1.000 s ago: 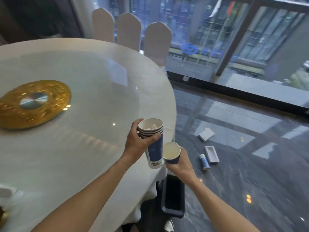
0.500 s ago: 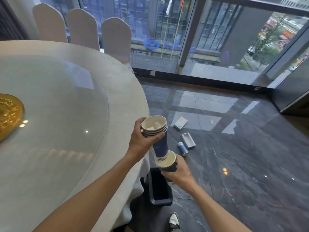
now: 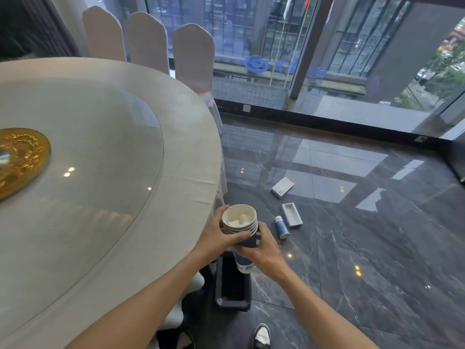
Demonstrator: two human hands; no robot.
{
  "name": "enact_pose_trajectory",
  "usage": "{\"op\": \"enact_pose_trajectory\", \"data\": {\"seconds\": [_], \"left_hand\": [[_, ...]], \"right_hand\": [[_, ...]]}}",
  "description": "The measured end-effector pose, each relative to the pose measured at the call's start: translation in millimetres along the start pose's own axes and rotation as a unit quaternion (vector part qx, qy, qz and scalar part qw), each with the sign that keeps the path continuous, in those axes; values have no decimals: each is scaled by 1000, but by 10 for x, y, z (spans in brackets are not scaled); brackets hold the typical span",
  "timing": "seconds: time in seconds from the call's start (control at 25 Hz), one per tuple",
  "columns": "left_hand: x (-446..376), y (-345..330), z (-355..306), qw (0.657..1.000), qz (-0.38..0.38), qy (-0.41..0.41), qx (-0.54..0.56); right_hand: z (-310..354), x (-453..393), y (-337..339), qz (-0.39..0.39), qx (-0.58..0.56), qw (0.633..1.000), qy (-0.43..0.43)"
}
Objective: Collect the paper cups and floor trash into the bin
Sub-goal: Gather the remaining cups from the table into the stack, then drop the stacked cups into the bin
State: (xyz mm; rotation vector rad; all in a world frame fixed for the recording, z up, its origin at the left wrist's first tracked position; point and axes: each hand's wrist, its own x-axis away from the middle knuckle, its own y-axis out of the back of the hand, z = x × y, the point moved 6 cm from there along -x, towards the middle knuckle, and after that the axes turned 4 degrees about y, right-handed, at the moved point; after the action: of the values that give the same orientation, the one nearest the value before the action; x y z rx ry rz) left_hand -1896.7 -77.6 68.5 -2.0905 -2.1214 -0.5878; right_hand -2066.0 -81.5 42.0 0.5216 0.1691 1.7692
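I hold a stack of blue-and-white paper cups [image 3: 240, 224] with both hands, just off the table's edge and above the dark bin [image 3: 232, 285] on the floor. Crumpled white paper lies inside the top cup. My left hand [image 3: 219, 236] grips the stack near its rims. My right hand [image 3: 261, 249] wraps around the lower cups. On the floor to the right lie a fallen blue cup [image 3: 281, 227], an open white box tray [image 3: 292, 214] and a white box lid [image 3: 282, 187].
A large round table [image 3: 191, 157] with a white cloth, a glass turntable and a gold centre disc [image 3: 21, 159] fills the left. Three covered chairs [image 3: 193, 54] stand behind it. Glossy dark floor runs to a glass wall. My shoe [image 3: 261, 336] is near the bin.
My right hand brought its single cup up under the stack and the cups are now nested together. Both hands came lower, above the bin. My head turned back slightly left.
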Motion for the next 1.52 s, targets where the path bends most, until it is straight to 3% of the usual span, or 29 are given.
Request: {"op": "enact_pose_trajectory", "data": {"seconds": [0.16, 0.4, 0.52, 0.64, 1.0, 1.2, 1.44, 1.52], "left_hand": [[28, -209, 32, 987, -49, 106, 109], [97, -436, 615, 959, -140, 194, 151], [19, -447, 1054, 949, -139, 244, 146], [-216, -575, 1474, 947, -99, 274, 136], [-878, -1112, 3200, 920, -123, 362, 81], [-1027, -1544, 4551, 876, -157, 451, 71], [-1078, -1906, 5215, 788, -180, 542, 230], [-1122, -1939, 5380, 777, -171, 557, 240]], "right_hand": [[-159, -75, 220, 57, 34, 998, 19], [-499, -184, 130, 172, 77, 982, 2], [-746, -270, -84, 204, 105, 973, -10], [-1174, -400, -245, 177, 116, 974, -74], [-2802, -1064, -829, 222, 80, 949, -211], [-3904, -1393, -1350, 254, 189, 928, -196], [-4500, -1550, -1855, 325, 251, 887, -213], [-4610, -1616, -1988, 348, 248, 875, -228]]}}
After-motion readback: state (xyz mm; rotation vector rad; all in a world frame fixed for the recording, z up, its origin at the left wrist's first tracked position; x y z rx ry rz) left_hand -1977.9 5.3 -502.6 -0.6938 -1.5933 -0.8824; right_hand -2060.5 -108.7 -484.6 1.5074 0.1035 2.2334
